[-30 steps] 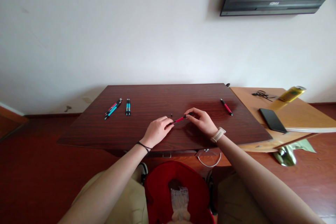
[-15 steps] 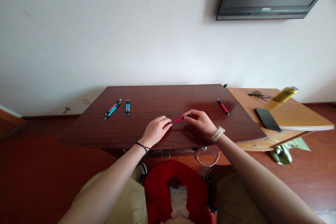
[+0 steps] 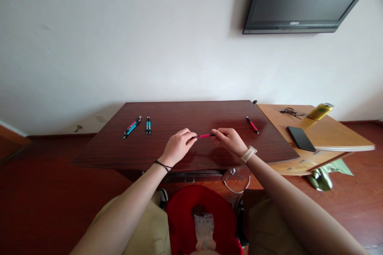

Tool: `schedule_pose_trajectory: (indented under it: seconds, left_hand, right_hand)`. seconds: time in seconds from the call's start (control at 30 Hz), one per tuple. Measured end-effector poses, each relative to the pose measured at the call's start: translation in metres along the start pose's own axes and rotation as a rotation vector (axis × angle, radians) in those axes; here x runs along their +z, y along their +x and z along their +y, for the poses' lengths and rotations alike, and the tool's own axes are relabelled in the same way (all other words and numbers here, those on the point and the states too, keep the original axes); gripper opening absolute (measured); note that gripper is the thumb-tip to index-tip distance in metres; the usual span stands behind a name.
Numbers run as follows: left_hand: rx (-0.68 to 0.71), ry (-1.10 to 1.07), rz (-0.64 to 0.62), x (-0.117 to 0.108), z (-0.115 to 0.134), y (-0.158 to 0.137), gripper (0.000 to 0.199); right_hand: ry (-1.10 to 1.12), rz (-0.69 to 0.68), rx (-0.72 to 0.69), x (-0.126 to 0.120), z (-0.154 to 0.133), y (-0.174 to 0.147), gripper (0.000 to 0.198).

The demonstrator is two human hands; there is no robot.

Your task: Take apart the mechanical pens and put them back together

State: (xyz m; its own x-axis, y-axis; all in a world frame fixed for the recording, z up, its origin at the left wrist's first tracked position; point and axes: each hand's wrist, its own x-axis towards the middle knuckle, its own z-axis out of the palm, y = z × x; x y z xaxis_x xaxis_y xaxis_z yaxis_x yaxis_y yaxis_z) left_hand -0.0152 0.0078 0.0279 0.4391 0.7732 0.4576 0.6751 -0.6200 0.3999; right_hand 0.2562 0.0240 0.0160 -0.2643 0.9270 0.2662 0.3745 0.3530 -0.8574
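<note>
Both my hands pinch a red pen (image 3: 204, 136) with black ends, held nearly level above the front part of the dark wooden table (image 3: 191, 113). My left hand (image 3: 179, 143) is closed on its left end, and my right hand (image 3: 229, 140) is closed on the black right end. The middle of the barrel shows between my fingertips; both tips are partly hidden. Farther right on the table lies another red pen (image 3: 253, 125). To the left are two blue pens (image 3: 149, 125) side by side, and beyond them a small bunch of blue and red pens (image 3: 132, 127).
A lighter wooden side table (image 3: 338, 127) adjoins on the right, bearing a black phone (image 3: 301, 138), a dark cable (image 3: 291, 112) and a yellow can (image 3: 317, 114). A television (image 3: 299, 0) hangs on the wall. Between my legs is a red stool (image 3: 176, 215) with a clear plastic bag (image 3: 204, 227).
My right fingers have curled in around the pen's right end, and the pen is now closer to level. The small dark piece seen on the table behind it no longer shows. The view has tilted slightly.
</note>
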Motion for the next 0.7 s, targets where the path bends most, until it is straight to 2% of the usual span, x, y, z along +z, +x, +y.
schedule_pose_trajectory:
  seconds: [0.13,0.23,0.4,0.53,0.6,0.7]
  left_hand:
    - [-0.049,-0.047,0.007,-0.006,0.003,0.004,0.016]
    - [-0.077,-0.077,0.028,-0.010,0.001,0.008,0.015]
    - [-0.085,-0.134,0.049,-0.013,-0.003,0.012,0.015]
    - [-0.089,-0.181,0.055,-0.012,-0.003,0.012,0.017]
    - [-0.117,-0.250,0.063,-0.011,-0.004,0.012,0.018]
    - [-0.243,-0.499,0.066,-0.010,-0.008,0.014,0.024]
  right_hand:
    - [0.105,0.046,-0.002,-0.002,-0.006,-0.001,0.039]
    - [0.143,0.075,-0.003,-0.007,-0.008,0.000,0.042]
    - [0.134,0.062,-0.002,-0.013,-0.012,-0.001,0.035]
    - [0.100,0.015,0.002,-0.015,-0.015,-0.004,0.043]
    - [0.092,0.015,0.003,-0.015,-0.015,-0.004,0.045]
    - [0.096,0.039,-0.004,-0.014,-0.015,-0.005,0.041]
